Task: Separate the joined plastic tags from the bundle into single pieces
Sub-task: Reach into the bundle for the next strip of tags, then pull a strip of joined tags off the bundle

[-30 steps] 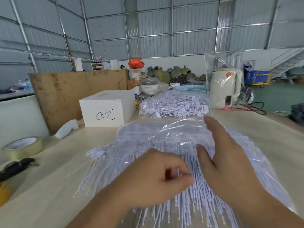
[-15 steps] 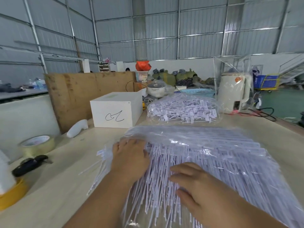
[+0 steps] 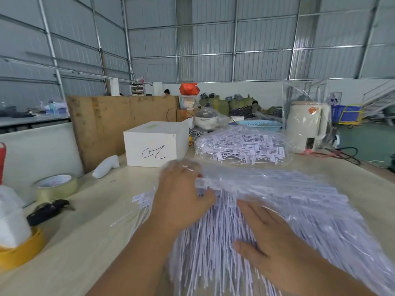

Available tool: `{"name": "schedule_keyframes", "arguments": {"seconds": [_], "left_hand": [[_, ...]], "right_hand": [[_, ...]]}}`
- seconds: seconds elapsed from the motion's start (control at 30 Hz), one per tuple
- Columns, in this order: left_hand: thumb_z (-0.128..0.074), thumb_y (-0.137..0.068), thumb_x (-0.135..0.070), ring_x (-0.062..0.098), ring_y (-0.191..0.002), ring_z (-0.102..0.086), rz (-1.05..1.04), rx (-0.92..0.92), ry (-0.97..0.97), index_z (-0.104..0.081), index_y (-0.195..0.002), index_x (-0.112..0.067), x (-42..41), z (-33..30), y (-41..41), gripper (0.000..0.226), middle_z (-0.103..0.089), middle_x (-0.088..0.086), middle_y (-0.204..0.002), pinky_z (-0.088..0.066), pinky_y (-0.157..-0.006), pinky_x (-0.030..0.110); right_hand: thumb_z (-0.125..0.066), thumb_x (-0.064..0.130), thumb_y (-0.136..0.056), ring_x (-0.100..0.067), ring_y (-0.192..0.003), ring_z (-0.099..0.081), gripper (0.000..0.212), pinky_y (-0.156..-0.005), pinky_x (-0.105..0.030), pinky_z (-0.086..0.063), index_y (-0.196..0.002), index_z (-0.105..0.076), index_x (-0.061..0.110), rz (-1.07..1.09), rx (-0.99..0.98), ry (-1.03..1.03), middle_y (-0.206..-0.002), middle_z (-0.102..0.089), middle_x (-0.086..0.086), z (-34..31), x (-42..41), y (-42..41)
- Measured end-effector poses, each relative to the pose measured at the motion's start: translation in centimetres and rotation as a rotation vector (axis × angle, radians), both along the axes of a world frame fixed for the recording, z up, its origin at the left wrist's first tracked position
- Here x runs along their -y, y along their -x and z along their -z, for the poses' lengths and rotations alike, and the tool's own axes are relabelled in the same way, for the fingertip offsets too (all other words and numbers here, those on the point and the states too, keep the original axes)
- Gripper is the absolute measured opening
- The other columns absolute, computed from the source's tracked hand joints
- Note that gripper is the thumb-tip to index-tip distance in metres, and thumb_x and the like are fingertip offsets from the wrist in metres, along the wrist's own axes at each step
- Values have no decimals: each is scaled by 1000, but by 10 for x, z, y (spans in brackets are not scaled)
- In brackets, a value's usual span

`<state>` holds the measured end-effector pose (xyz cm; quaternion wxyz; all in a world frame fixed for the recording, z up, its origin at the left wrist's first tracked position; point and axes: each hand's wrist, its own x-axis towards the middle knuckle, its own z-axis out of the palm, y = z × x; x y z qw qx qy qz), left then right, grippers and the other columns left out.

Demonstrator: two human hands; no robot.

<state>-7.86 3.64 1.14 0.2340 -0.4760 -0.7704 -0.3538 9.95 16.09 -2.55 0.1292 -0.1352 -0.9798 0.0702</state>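
Observation:
A big bundle of joined white plastic tags [image 3: 303, 212] lies in a clear bag on the pale table [image 3: 85, 242], fanning toward me. My left hand [image 3: 181, 197] is at the bundle's far left end, with fingers and thumb curled round the strip of tag heads under the film. On the tag stems nearer to me, my right hand [image 3: 265, 233] lies flat with straight fingers. A few loose tags [image 3: 141, 199] stick out left of the left hand. A second bag of tags [image 3: 241, 146] sits behind.
A white box with a black scribble [image 3: 154, 144] stands at the back left, a white handle-shaped object [image 3: 105, 167] beside it. Clear tape roll [image 3: 55, 185], a black tool [image 3: 49, 210] and yellow tape [image 3: 19, 251] lie on the left. A cream kettle [image 3: 305, 124] stands back right.
My left hand moved from the middle of the stems up to the bundle's far end and closed on the tag heads. The right hand came down flat onto the stems.

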Motion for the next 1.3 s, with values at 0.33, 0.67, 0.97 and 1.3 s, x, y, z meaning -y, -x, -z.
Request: {"name": "schedule_keyframes", "arguments": {"seconds": [0.33, 0.67, 0.97, 1.3], "left_hand": [[-69, -66, -27, 8, -39, -37, 876, 883, -97, -57, -55, -26, 14, -26, -43, 16, -38, -7, -43, -40, -46, 23], [-70, -77, -34, 5, -48, -37, 173, 188, -531, -52, -69, -20, 10, -19, -49, 24, -45, -3, -54, -27, -46, 12], [-63, -81, -49, 6, -85, -61, 444, 448, -361, -65, -79, -27, -2, -10, -39, 23, -68, -10, -90, -45, -75, 16], [-55, -92, -16, 7, -52, -59, 497, 955, -827, -66, -49, -21, -5, -21, -12, 45, -60, -6, -53, -53, -65, 28]], "right_hand": [[-39, 55, -91, 14, -136, -10, 63, -113, -11, -4, -149, -19, 39, -45, -419, -70, -148, -21, 30, -13, -8, -9], [-58, 31, -92, -18, -72, -53, 22, -73, -26, -40, -88, -68, 12, -150, -851, -145, -75, -59, 2, -50, -6, -32], [-67, 26, -88, -28, -65, -56, 24, -59, -36, -46, -87, -75, 3, -289, -919, -368, -78, -65, -8, -61, 18, -44], [-21, 80, -79, -16, -115, -53, 79, -99, -35, -39, -127, -52, 25, 182, -85, 168, -122, -59, 8, -50, -28, -43]]}}
